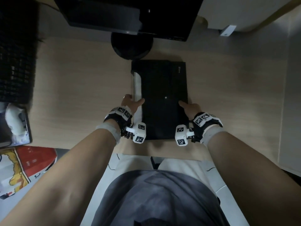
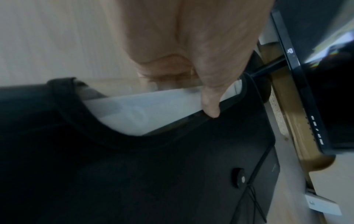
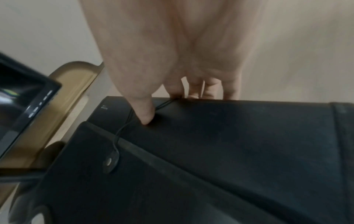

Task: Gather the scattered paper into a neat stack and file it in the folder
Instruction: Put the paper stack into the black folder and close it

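A black folder [image 1: 162, 98] with a round button clasp [image 1: 165, 97] lies on the pale wooden desk in front of me. A strip of white paper [image 1: 137, 88] shows along its left edge, inside the folder's mouth [image 2: 134, 115]. My left hand [image 1: 132, 101] grips that left edge, thumb on top of the paper and folder [image 2: 209, 109], fingers curled underneath. My right hand [image 1: 189, 108] pinches the folder's right edge [image 3: 229, 115], thumb on top beside the black elastic cord [image 3: 122, 128], fingers below.
A black monitor [image 1: 130, 13] on a round stand [image 1: 132, 46] stands just behind the folder. A dark keyboard [image 1: 16, 62] is at far left, with a white object [image 1: 14, 121] and a red-and-white box [image 1: 27, 163] nearer me. The desk's right edge [image 1: 283, 95] meets a grey partition.
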The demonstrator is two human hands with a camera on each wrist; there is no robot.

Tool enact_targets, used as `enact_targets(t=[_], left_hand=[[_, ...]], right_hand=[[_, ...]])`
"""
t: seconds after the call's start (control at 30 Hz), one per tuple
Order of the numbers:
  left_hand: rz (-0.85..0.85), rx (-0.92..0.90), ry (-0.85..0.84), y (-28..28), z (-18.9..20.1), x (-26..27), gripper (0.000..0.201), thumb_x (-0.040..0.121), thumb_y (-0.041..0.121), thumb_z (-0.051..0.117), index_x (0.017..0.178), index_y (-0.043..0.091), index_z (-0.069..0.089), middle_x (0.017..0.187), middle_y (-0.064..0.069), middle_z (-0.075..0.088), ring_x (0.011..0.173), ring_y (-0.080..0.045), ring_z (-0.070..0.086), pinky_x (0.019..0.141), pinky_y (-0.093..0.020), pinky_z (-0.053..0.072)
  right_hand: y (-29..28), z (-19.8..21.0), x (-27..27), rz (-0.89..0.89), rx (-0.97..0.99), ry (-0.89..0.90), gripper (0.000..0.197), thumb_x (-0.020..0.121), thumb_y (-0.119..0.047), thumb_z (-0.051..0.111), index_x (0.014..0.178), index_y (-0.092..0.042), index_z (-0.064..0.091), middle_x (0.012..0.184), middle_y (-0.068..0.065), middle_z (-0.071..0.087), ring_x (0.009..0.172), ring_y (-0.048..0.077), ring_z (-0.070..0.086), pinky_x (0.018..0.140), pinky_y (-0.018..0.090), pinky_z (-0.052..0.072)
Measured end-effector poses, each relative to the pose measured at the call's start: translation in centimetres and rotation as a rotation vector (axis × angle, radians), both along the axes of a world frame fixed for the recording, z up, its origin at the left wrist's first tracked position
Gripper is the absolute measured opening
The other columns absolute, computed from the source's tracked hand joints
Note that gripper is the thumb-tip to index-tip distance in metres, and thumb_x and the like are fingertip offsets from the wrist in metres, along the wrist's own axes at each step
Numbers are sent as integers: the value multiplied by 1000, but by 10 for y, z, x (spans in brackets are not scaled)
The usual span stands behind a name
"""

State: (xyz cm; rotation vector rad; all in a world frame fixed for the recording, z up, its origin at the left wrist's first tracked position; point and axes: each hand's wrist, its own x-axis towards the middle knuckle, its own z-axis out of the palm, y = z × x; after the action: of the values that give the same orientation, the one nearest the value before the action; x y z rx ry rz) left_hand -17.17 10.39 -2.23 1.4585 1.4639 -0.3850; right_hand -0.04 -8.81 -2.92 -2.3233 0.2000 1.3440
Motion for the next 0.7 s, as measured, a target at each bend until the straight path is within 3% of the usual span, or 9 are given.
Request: enact_targets(t=[0.13, 0.3, 0.43, 0.53, 0.6, 0.7], left_hand=[[-1, 48, -33, -22, 12, 20, 70, 89, 35, 67, 140, 1, 34, 137, -16, 48, 123, -33, 50, 87, -31, 37], [18, 40, -35, -56, 25, 61, 69, 88, 30, 68, 142, 1, 35, 139, -16, 48, 125, -32, 49, 88, -29, 38], [14, 10, -50, -98, 28, 110, 74, 85, 29, 70, 145, 4, 35, 140, -15, 49, 124, -32, 51, 102, -37, 43], [1, -76, -82, -130, 16, 156, 78, 80, 16, 73, 147, 5, 35, 141, -18, 50, 123, -36, 53, 102, -48, 47], [26, -92, -98, -153, 16, 191, 78, 79, 9, 73, 147, 5, 35, 144, -16, 47, 126, -36, 50, 103, -48, 46], [-15, -78, -96, -188, 22, 241, 64, 83, 14, 70, 141, 2, 45, 137, -16, 53, 121, -34, 54, 101, -41, 48]], right_hand=[[-21, 2, 6, 5, 52, -17, 54, 91, -51, 60, 115, -3, 65, 98, 10, 65, 88, 29, 62, 81, 32, 48], [-52, 13, 39, 22, 64, -75, 50, 90, -53, 58, 107, -7, 67, 100, 12, 70, 91, 33, 66, 92, 44, 52], [-97, 21, 92, 43, 22, -102, 55, 86, -56, 54, 113, -10, 63, 102, 9, 68, 93, 33, 65, 93, 46, 52], [-134, 29, 135, -10, -37, -133, 50, 80, -50, 57, 113, -12, 61, 103, 7, 67, 87, 30, 64, 86, 38, 52], [-156, 29, 161, -77, -46, -147, 55, 75, -48, 64, 117, -12, 57, 110, 6, 65, 92, 30, 64, 85, 34, 50], [-180, 30, 192, -156, -27, -144, 72, 74, -47, 64, 134, -9, 51, 128, 13, 60, 109, 35, 60, 97, 45, 49]])
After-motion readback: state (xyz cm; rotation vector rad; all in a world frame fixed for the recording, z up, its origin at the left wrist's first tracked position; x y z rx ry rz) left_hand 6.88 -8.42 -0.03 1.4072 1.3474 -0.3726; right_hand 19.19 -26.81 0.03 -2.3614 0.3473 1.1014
